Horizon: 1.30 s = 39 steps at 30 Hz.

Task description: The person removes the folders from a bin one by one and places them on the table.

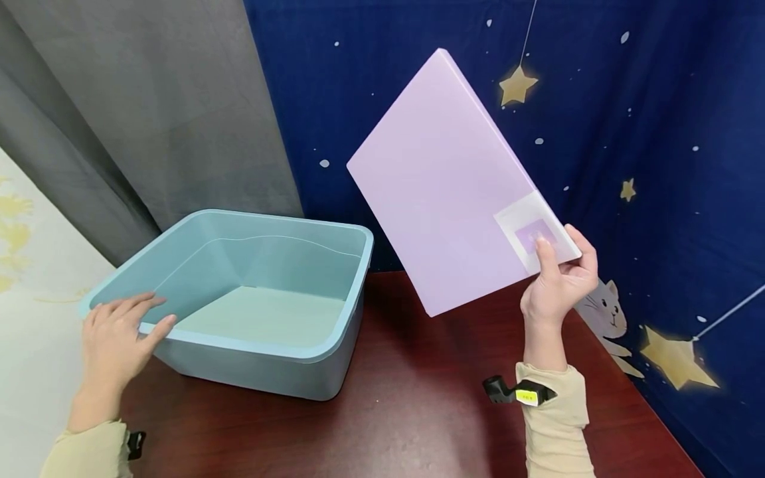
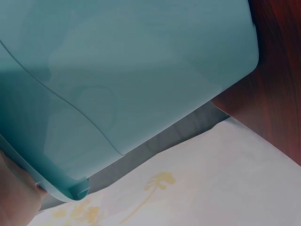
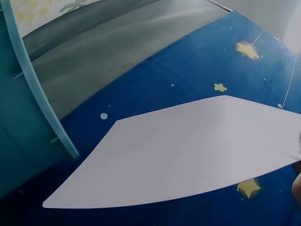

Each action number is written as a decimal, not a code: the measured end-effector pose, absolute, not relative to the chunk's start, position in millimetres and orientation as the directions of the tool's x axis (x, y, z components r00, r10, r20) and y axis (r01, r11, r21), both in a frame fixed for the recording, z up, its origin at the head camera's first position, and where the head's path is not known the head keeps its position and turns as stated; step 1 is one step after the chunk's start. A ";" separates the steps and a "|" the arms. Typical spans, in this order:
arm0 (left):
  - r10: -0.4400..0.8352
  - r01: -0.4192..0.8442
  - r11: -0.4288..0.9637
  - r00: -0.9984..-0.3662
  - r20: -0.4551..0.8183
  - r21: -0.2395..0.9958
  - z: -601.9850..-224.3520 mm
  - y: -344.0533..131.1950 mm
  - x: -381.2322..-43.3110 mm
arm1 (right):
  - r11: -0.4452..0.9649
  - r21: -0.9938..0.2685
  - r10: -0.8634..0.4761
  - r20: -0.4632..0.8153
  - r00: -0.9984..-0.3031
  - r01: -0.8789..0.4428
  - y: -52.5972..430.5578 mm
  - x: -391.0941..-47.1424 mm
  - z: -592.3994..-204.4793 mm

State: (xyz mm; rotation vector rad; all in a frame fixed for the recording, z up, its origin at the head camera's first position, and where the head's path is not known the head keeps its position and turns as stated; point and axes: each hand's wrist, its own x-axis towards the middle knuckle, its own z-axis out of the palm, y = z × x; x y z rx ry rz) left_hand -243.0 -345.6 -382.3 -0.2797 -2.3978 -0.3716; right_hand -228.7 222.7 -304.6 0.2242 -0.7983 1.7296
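A pale purple file folder (image 1: 442, 172) is raised at a slant above the table, right of a blue-green plastic tub (image 1: 251, 342). My right hand (image 1: 558, 279) pinches the folder's lower right corner, thumb over a white label with a purple square. In the right wrist view the folder's flat pale face (image 3: 174, 155) spans the middle, and only a bit of the hand shows at the right edge. My left hand (image 1: 119, 335) rests on the tub's near left rim, fingers extended over it toward the inside. The tub's wall (image 2: 141, 84) fills much of the left wrist view.
The tub stands on a dark red-brown wooden table (image 1: 406, 411) and holds nothing visible. Behind hang a grey curtain (image 1: 167, 106) and a dark blue cloth (image 1: 382, 79) with stars. A white cloth (image 1: 42, 345) with yellow patterns lies at the left.
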 end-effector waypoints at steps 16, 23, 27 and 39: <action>0.093 0.319 0.926 -0.713 0.695 0.203 -383.6 -344.3 -241.1 | -0.123 -0.468 0.803 0.471 -0.365 -0.875 229.1 -214.3 -344.0; 0.089 0.312 0.928 -0.717 0.691 0.205 -384.3 -345.5 -241.7 | -0.111 -0.523 0.822 0.430 -0.374 -0.845 228.2 -209.5 -362.4; 0.089 0.317 0.926 -0.709 0.699 0.203 -384.8 -346.4 -241.7 | -0.136 -0.550 0.823 0.401 -0.403 -0.824 227.5 -206.6 -372.2; 0.086 0.314 0.927 -0.711 0.698 0.207 -384.9 -346.5 -241.7 | -0.169 -0.626 0.829 0.328 -0.453 -0.762 220.1 -203.1 -399.3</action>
